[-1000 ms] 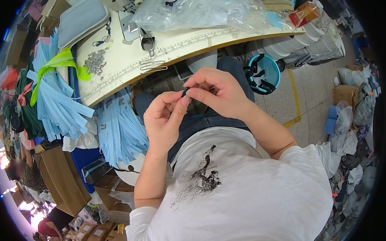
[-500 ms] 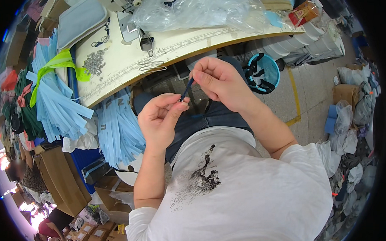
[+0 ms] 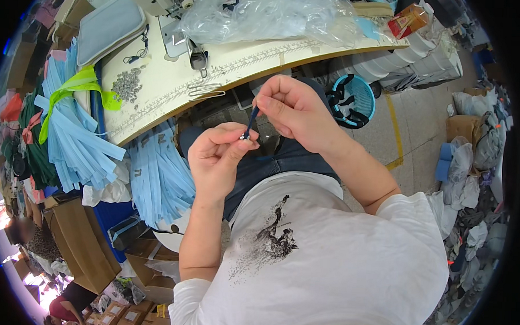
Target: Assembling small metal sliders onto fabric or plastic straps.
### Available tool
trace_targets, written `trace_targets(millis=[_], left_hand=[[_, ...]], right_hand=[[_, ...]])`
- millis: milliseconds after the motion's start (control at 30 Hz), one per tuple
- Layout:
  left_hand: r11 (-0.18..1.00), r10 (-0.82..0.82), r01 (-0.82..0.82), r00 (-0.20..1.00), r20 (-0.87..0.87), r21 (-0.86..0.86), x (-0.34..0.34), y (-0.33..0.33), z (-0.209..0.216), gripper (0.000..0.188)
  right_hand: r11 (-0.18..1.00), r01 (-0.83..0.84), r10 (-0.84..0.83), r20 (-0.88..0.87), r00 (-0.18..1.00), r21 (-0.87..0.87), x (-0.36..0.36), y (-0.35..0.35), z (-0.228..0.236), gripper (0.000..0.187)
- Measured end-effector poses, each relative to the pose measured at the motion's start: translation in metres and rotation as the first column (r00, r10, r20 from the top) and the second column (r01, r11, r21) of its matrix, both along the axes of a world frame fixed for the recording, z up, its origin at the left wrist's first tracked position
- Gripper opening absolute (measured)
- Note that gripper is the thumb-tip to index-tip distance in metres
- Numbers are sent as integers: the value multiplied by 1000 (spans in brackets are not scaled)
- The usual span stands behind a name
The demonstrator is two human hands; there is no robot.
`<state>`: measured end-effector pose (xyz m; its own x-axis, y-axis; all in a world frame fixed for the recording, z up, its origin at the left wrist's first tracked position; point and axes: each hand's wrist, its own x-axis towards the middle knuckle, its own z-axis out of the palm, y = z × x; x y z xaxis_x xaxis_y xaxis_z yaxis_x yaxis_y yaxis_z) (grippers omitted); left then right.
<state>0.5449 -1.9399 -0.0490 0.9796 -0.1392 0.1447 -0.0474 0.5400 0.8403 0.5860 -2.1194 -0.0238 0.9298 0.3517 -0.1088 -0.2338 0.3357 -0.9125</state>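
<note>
In front of my lap, my left hand [image 3: 217, 158] pinches a small shiny metal piece [image 3: 245, 136] between thumb and fingertips. A short dark blue cord [image 3: 251, 123] runs up from that piece, and my right hand [image 3: 293, 109] grips its upper end between thumb and forefinger. The cord looks fairly straight between the two hands. Whether it passes through the metal piece is too small to tell. Up on the white table [image 3: 165, 90], a pile of small grey metal pieces [image 3: 127, 84] lies near a dark looped cord [image 3: 141, 50].
A sewing machine [image 3: 157, 1] and a clear plastic bag [image 3: 271, 17] occupy the table's far side. Bent wire [image 3: 206, 90] lies at its edge. Bundles of light blue strips [image 3: 159, 173] hang at left. A turquoise basket [image 3: 362, 94] stands on the floor at right.
Both hands stay nearly in place. My left hand has shifted very slightly to the right, and the metal piece at its fingertips shows more brightly. The cord is still held at both ends.
</note>
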Motion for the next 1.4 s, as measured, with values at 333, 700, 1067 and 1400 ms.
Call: trace_targets(millis=[333, 700, 1067, 1400], left_hand=[[987, 146, -128, 967, -207, 98, 10, 6, 5, 20], [440, 439, -501, 844, 308, 745, 94, 99, 13, 17], [-253, -76, -314, 949, 305, 915, 248, 169, -1, 18], [62, 114, -534, 843, 525, 843, 241, 163, 27, 17]], right_hand=[[955, 221, -151, 318, 936, -196, 52, 4, 35, 15], [901, 276, -262, -87, 961, 335, 89, -25, 32, 12], [780, 481, -257, -496, 830, 401, 7, -42, -26, 15], [854, 209, -28, -358, 933, 476, -1, -38, -35, 19]])
